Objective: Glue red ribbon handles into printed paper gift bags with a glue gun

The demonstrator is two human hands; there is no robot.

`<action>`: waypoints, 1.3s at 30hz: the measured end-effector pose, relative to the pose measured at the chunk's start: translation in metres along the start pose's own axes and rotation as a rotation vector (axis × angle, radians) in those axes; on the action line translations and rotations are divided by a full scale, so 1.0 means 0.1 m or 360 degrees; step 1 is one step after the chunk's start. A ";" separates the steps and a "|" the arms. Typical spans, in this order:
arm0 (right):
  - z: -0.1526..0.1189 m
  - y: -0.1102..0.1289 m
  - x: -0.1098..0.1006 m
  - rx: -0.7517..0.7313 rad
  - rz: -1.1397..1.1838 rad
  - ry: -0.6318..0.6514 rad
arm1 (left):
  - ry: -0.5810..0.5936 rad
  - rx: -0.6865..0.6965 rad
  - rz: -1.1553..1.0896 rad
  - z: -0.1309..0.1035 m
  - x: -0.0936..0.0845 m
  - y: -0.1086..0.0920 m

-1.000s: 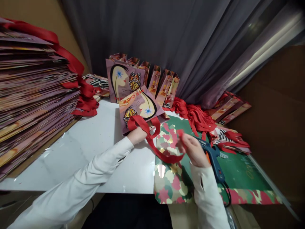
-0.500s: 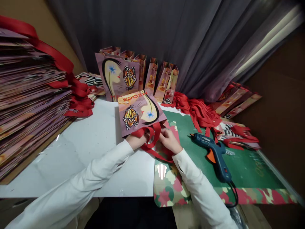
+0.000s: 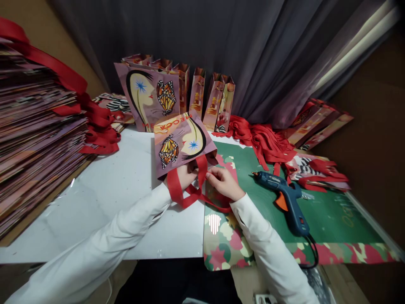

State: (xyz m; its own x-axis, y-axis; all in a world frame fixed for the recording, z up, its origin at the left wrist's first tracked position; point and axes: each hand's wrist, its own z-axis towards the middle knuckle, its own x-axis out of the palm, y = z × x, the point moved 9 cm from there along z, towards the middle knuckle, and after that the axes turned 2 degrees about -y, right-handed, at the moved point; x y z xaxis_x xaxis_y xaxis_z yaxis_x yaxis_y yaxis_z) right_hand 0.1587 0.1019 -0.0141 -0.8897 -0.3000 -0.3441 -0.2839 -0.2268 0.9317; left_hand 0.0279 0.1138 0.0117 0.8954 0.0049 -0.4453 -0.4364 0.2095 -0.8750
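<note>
A MECCA paper bag (image 3: 177,158), printed with a butterfly and a stylised head, is tilted over the white tabletop (image 3: 117,190), its mouth towards the person and its picture upside down from their side. The left hand (image 3: 186,175) is at the bag's mouth, a loop of red ribbon (image 3: 174,185) around its wrist; its fingers are partly hidden, so I cannot tell what they grip. Just right of the bag's mouth, the right hand (image 3: 221,181) pinches the ribbon, fingertips drawn close together.

Further right of the bag, a blue hot glue gun (image 3: 292,207) with an orange trigger lies on a green sheet (image 3: 329,228) edged in a camouflage pattern. Beyond the bag to the right is a heap of red ribbons (image 3: 274,145). Directly behind the bag stands a row of matching paper bags (image 3: 198,95), before a grey curtain (image 3: 202,33). Well to the bag's left rises a tall stack of flat bags (image 3: 34,139).
</note>
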 end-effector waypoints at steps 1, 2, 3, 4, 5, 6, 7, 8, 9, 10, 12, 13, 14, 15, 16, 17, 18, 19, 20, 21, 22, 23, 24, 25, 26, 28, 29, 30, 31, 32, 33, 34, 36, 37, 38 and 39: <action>0.00 0.00 0.00 -0.0005 -0.0006 0.0002 | 0.0016 0.0007 0.0003 0.00 0.01 0.00; 0.00 0.01 0.00 -0.0009 -0.0011 0.0000 | 0.0034 0.0009 0.0002 0.01 0.01 0.00; -0.01 0.01 -0.01 -0.0013 -0.0017 -0.0004 | 0.0050 0.0008 0.0000 0.01 0.02 0.00; -0.01 0.02 -0.01 -0.0015 -0.0024 -0.0011 | 0.0060 0.0006 -0.0004 0.00 0.02 0.00; -0.01 0.02 -0.02 -0.0017 -0.0029 -0.0017 | 0.0061 0.0005 -0.0010 0.00 0.01 0.00; 0.00 0.02 -0.02 -0.0020 -0.0034 -0.0021 | 0.0063 0.0006 -0.0018 0.00 0.01 0.00; 0.00 0.02 -0.02 -0.0024 -0.0038 -0.0025 | 0.0067 0.0007 -0.0029 -0.01 0.01 0.00; 0.00 0.02 -0.02 -0.0027 -0.0039 -0.0029 | 0.0070 0.0006 -0.0041 -0.01 0.02 0.01; 0.00 0.02 -0.02 -0.0031 -0.0040 -0.0033 | 0.0075 0.0002 -0.0050 -0.01 0.02 0.02; -0.01 0.03 -0.03 -0.0033 -0.0040 -0.0040 | 0.0077 -0.0004 -0.0057 -0.01 0.03 0.02; -0.01 0.05 -0.02 -0.0039 -0.0042 -0.0031 | 0.0072 -0.0013 -0.0073 -0.02 0.03 0.03; -0.02 0.07 -0.01 -0.0044 -0.0043 -0.0012 | 0.0067 -0.0012 -0.0086 -0.02 0.03 0.02; -0.02 0.08 0.00 -0.0051 -0.0041 0.0010 | 0.0067 -0.0008 -0.0103 -0.01 0.02 0.00; -0.03 0.10 0.01 -0.0058 -0.0036 0.0028 | 0.0068 -0.0001 -0.0123 -0.02 0.02 -0.02; -0.03 0.11 0.02 -0.0059 -0.0025 0.0037 | 0.0072 0.0004 -0.0143 -0.02 0.02 -0.04; -0.03 0.11 0.02 -0.0053 -0.0009 0.0033 | 0.0080 0.0006 -0.0159 -0.02 0.02 -0.06; -0.02 0.11 0.01 -0.0039 0.0008 0.0014 | 0.0085 0.0005 -0.0172 -0.02 0.02 -0.08; -0.02 0.10 0.00 -0.0022 0.0021 -0.0010 | 0.0090 0.0001 -0.0180 -0.02 0.03 -0.09; -0.02 0.09 -0.01 -0.0003 0.0030 -0.0031 | 0.0093 -0.0001 -0.0185 -0.03 0.03 -0.09; -0.01 0.07 -0.02 0.0012 0.0033 -0.0048 | 0.0096 -0.0003 -0.0188 -0.03 0.03 -0.10; -0.01 0.07 -0.02 0.0022 0.0031 -0.0059 | 0.0097 -0.0002 -0.0191 -0.03 0.04 -0.10; -0.01 0.06 -0.02 0.0027 0.0027 -0.0061 | 0.0097 0.0000 -0.0193 -0.03 0.04 -0.09; -0.01 0.06 -0.01 0.0032 0.0024 -0.0054 | 0.0096 0.0003 -0.0196 -0.03 0.04 -0.09; -0.01 0.06 -0.01 0.0035 0.0020 -0.0045 | 0.0092 0.0005 -0.0199 -0.03 0.04 -0.08; -0.01 0.06 0.00 0.0037 0.0017 -0.0036 | 0.0085 0.0007 -0.0198 -0.03 0.04 -0.07; -0.02 0.06 -0.01 0.0040 0.0009 -0.0035 | 0.0059 0.0008 -0.0179 -0.02 0.03 -0.04; -0.02 0.06 -0.01 0.0044 0.0002 -0.0047 | 0.0043 0.0006 -0.0162 -0.02 0.02 -0.03; -0.02 0.05 -0.03 0.0049 -0.0007 -0.0064 | 0.0028 0.0003 -0.0145 -0.01 0.01 -0.02; -0.02 0.04 -0.04 0.0056 -0.0017 -0.0085 | 0.0016 0.0000 -0.0131 -0.01 0.01 -0.01; -0.02 0.03 -0.05 0.0064 -0.0028 -0.0107 | 0.0010 0.0001 -0.0120 -0.01 0.00 0.00; -0.02 0.01 -0.06 0.0073 -0.0038 -0.0127 | 0.0010 0.0004 -0.0116 -0.01 0.00 0.01; -0.02 0.00 -0.07 0.0081 -0.0048 -0.0147 | 0.0014 0.0007 -0.0114 -0.01 0.01 0.01; -0.03 -0.01 -0.07 0.0081 -0.0065 -0.0190 | 0.0029 0.0006 -0.0111 -0.01 0.02 0.02; -0.03 0.00 -0.07 0.0070 -0.0070 -0.0212 | 0.0035 0.0003 -0.0110 -0.01 0.02 0.03; -0.04 0.01 -0.07 0.0055 -0.0073 -0.0230 | 0.0039 0.0000 -0.0109 -0.01 0.03 0.04; -0.04 0.03 -0.06 0.0039 -0.0074 -0.0245 | 0.0039 0.0001 -0.0109 -0.01 0.03 0.04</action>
State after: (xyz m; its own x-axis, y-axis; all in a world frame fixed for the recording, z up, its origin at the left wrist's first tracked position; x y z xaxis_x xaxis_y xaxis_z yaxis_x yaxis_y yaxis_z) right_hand 0.1648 0.0991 -0.0101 -0.9191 -0.1436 -0.3668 -0.3330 -0.2141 0.9183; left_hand 0.0284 0.1137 0.0066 0.9207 -0.0333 -0.3890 -0.3742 0.2089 -0.9035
